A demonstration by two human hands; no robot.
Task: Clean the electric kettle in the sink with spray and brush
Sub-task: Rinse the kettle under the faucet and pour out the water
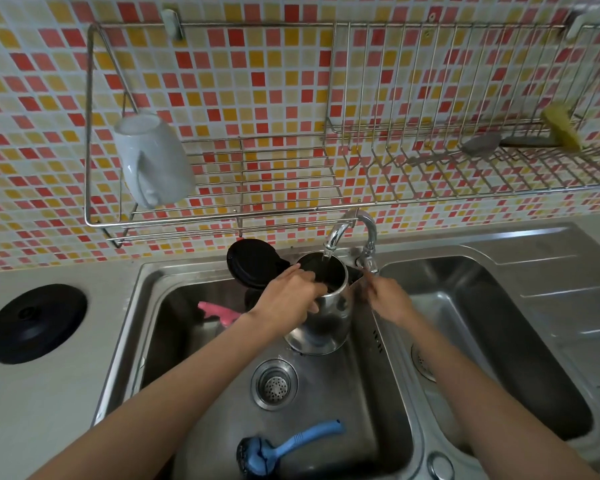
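We note the kettle standing upright in the left basin of the sink, directly under the tap spout, lid hinged open behind our left hand. A thin stream appears to run into the open mouth.

Left hand: curled over the near rim and upper wall of the kettle, fingers bent around the steel, gripping it. Right hand: just right of the kettle, reaching toward the tap valve; blur hides the fingers, so we cannot tell whether it is closed on anything.

Handling judgement: polished steel body, rigid, wet and so likely slippery; weight will rise as it fills. A rim pinch looks adequate for steadying only. For lifting or tipping we would take the handle, which we cannot clearly see from here. The open lid is the weak part; avoid knocking it on the spout.

The blue brush lies in the basin nearer us than both hands. A pink object, possibly the spray, lies left of the left hand. The power base sits on the bench far left.
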